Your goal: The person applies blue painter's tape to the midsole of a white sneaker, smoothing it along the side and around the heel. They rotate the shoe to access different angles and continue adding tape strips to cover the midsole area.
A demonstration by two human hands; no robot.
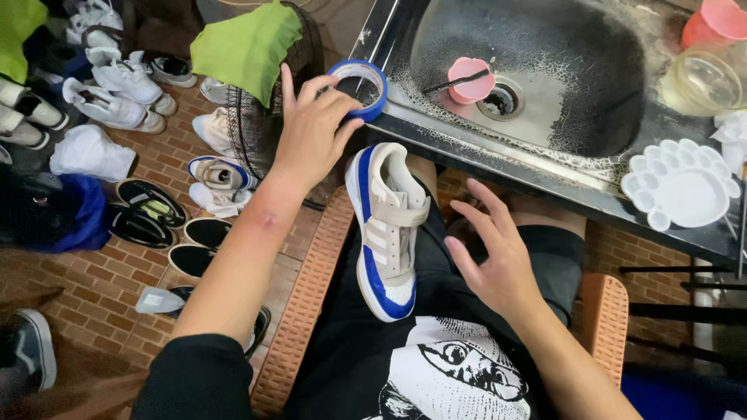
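The left hand [311, 128], reaching up toward the upper middle of the frame, grips a roll of blue tape [359, 87]. Its thumb presses the roll's lower edge and the fingers curl over the near side, with the index finger standing straight up. The roll sits at the near left corner of a dark, stained metal sink [591, 93], and I cannot tell whether it is resting on the rim or lifted just off it.

The right hand [490, 253], right of centre, is released and holds nothing. Its fingers are spread and half curled, hovering near the right side of a white and blue sneaker [387, 229] without touching it. The sneaker lies sole down on the person's lap, across black shorts, with its toe toward the bottom of the frame and a strap across the middle.

In the sink, a small pink cup [470, 80] with a thin dark brush across it lies beside the drain. On the worktop at the right edge lies a white paint palette [681, 185], with a clear glass bowl [704, 78] above it. A green cloth [245, 47] drapes over a dark wire fan at upper centre-left. Many shoes [124, 85] are scattered over the brick floor at the left of the frame.
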